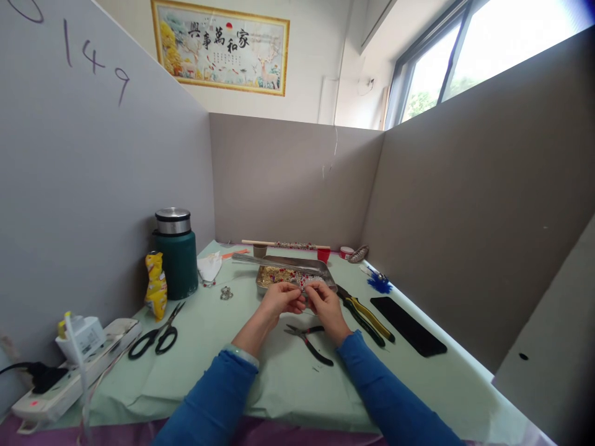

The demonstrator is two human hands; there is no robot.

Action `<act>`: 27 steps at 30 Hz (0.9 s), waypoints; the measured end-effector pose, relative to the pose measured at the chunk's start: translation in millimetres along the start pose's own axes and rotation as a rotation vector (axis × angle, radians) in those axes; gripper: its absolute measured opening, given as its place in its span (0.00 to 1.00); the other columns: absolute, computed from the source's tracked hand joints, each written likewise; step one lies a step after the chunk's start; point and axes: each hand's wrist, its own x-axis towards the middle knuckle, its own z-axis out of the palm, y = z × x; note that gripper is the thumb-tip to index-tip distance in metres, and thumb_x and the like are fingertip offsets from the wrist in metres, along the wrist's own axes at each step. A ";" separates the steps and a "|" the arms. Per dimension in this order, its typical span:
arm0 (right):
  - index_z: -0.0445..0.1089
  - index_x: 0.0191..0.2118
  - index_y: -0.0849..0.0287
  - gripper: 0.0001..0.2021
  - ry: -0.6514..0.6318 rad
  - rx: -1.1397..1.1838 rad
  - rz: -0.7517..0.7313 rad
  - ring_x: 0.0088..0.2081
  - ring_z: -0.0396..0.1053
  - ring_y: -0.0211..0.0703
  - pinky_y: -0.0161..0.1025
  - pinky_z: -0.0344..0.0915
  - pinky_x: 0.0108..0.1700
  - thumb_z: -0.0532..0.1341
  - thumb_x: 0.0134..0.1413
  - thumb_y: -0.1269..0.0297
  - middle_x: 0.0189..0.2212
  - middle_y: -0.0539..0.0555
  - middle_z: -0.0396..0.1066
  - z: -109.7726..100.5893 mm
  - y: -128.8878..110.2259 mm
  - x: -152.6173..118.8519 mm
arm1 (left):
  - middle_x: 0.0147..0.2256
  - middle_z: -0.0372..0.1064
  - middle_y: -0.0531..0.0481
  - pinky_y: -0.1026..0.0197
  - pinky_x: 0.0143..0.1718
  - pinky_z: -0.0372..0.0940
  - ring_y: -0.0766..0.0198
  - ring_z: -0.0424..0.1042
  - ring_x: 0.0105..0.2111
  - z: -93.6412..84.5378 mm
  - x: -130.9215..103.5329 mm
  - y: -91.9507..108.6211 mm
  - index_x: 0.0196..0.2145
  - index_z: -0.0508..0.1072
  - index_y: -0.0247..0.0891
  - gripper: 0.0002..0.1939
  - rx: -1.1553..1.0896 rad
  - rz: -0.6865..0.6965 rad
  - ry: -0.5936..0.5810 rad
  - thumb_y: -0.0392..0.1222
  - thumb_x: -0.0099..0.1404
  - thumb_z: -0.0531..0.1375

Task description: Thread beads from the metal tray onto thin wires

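Note:
My left hand (283, 300) and my right hand (324, 301) are close together over the front edge of a metal tray (261, 286). The fingers of both are pinched, and whatever lies between the fingertips is too small to make out. Gold, red and clear beads (279, 276) fill the tray, and a bundle of thin wires (260, 260) rests across its back. Just below my hands, small pliers (310, 345) with black and red handles lie on the green cloth. Larger yellow and green pliers (367, 317) are beside my right wrist.
Black scissors (160, 334), a yellow packet (156, 286), a green flask (181, 263) and a power strip (81, 371) stand or lie at left. A black flat object (409, 326) and a blue tuft (380, 282) are right. Grey partitions (292, 179) enclose the table.

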 end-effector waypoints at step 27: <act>0.64 0.30 0.61 0.14 -0.133 0.121 0.130 0.16 0.58 0.31 0.30 0.50 0.16 0.62 0.45 0.54 0.22 0.48 0.68 1.1 -4.1 -3.1 | 0.22 0.70 0.46 0.65 0.20 0.64 0.68 0.67 0.18 -1.0 0.5 4.9 0.27 0.71 0.30 0.14 0.154 0.101 0.088 0.46 0.50 0.64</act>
